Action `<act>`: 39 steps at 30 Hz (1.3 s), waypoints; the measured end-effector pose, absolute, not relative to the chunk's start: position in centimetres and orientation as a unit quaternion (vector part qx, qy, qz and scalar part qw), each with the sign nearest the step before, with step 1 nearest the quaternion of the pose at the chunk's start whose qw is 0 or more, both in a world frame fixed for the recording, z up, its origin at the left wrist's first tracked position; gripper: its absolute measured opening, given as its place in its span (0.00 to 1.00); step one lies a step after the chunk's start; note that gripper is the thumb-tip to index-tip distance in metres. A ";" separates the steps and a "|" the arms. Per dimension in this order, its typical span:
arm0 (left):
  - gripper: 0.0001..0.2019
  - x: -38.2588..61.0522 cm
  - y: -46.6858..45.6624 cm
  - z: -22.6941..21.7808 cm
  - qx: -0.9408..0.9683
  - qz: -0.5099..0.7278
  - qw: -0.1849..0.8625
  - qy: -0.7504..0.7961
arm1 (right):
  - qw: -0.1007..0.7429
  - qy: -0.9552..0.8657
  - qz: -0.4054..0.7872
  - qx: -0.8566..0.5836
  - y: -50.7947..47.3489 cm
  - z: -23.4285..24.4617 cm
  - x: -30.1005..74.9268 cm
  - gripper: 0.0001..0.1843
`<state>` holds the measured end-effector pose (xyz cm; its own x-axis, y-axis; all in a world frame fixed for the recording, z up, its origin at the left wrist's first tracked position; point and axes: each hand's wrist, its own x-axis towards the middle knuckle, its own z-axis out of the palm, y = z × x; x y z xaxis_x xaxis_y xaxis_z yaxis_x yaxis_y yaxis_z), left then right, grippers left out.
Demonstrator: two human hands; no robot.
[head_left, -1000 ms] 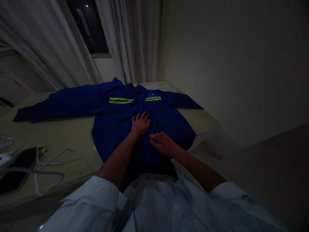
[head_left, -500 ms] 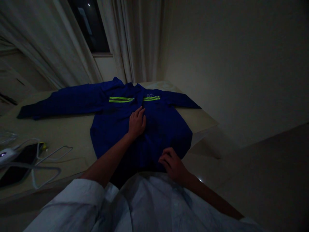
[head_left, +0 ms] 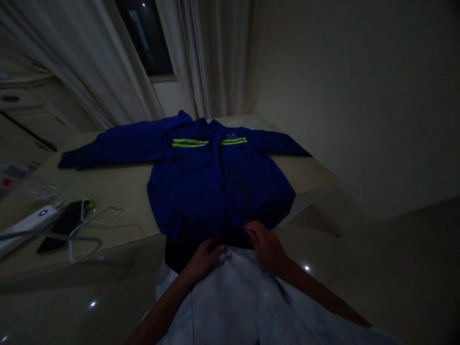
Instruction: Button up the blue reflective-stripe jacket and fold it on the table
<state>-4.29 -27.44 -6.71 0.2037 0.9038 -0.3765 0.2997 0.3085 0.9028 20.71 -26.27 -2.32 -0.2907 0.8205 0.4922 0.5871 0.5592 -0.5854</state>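
Note:
A blue work jacket (head_left: 215,182) with yellow-green reflective stripes lies spread flat on a pale table (head_left: 118,191), sleeves stretched out to both sides. Its bottom hem hangs over the table's near edge. My left hand (head_left: 204,256) is at the hem in the middle, fingers curled round the dark fabric. Just to its right, my right hand (head_left: 264,244) also has bent fingers pinching the hem. The room is dim. My white shirt fills the lower part of the view.
On the table's left lie a white wire hanger (head_left: 86,235), a dark phone (head_left: 61,225), a white power strip (head_left: 25,225) and a clear dish (head_left: 39,191). Curtains (head_left: 118,72) and a dark window stand behind. A shiny floor lies to the right.
My left hand has come off the jacket's chest and drawn back to the hem. My right hand stayed near the hem. The view has pulled back and shifted.

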 end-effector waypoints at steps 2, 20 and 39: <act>0.37 -3.8 -27.0 -7.5 0.386 0.332 0.609 0.609 | 0.400 -0.787 0.172 -0.437 -26.4 -2.0 20.7 0.10; 0.22 -0.5 -27.2 -2.1 0.219 0.456 0.668 0.546 | 0.421 -0.804 0.138 -0.397 -26.0 -2.2 19.2 0.09; 0.18 0.0 -27.6 -2.2 0.244 0.466 0.643 0.556 | 0.414 -0.822 -0.030 -0.389 -26.7 -1.8 18.6 0.09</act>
<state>-0.03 -27.57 -2.18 -0.0538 0.8707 -0.4889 -0.3286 0.4469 0.8320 18.57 -26.74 -1.75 -0.3542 0.6151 0.7044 0.6648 0.6954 -0.2729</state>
